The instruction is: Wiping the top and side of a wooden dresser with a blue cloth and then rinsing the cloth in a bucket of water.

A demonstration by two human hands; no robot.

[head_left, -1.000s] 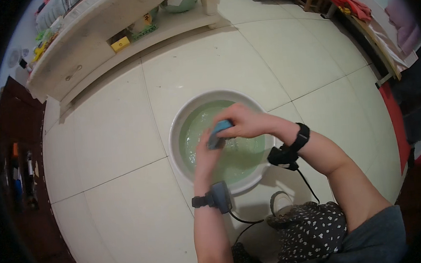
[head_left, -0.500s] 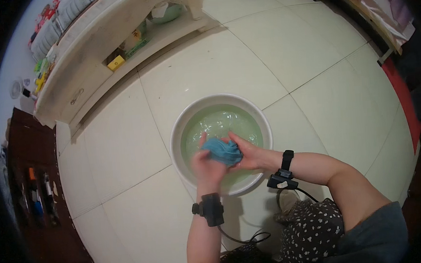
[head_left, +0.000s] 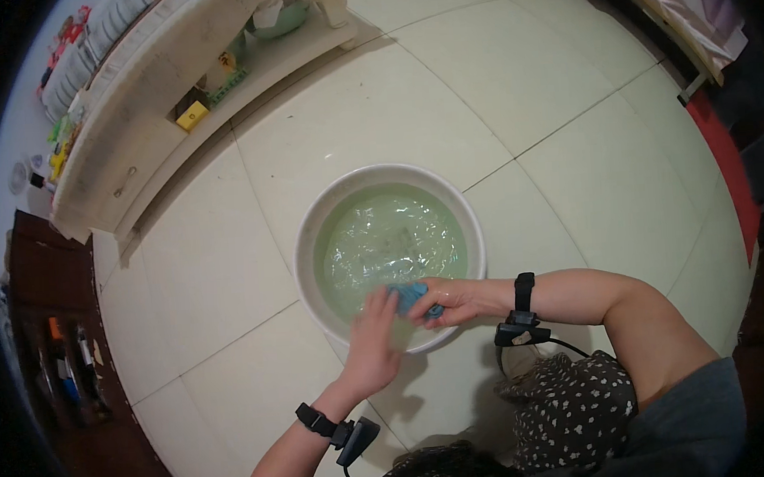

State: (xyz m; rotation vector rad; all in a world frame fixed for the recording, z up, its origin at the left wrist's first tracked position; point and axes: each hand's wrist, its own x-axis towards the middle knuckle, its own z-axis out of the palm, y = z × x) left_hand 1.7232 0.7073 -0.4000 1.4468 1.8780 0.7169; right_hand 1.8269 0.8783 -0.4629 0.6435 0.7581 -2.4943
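Over the near part of a round white basin [head_left: 304,243] of greenish water, my right hand [head_left: 449,301] is closed round a bunched, wet-looking blue cloth [head_left: 409,297]. Part of the cloth bulges out to the left of its fingers. My left hand [head_left: 374,339] is at the basin's near left rim, slightly blurred. Its fingers stretch forward to the cloth's left end; whether they touch it I cannot tell. Each wrist carries a black strap with a small black device.
Around the basin lies a pale tiled floor [head_left: 201,284]. A whitish cabinet [head_left: 153,143] with an open shelf stands at the far left, a yellow box [head_left: 192,116] on it. At the left edge is dark brown furniture [head_left: 61,284]. A table [head_left: 671,33] stands far right.
Earlier both hands were round the cloth above the water. Now the left hand has loosened and drawn back to the left, while the cloth sits lower and nearer, bunched in the right hand.
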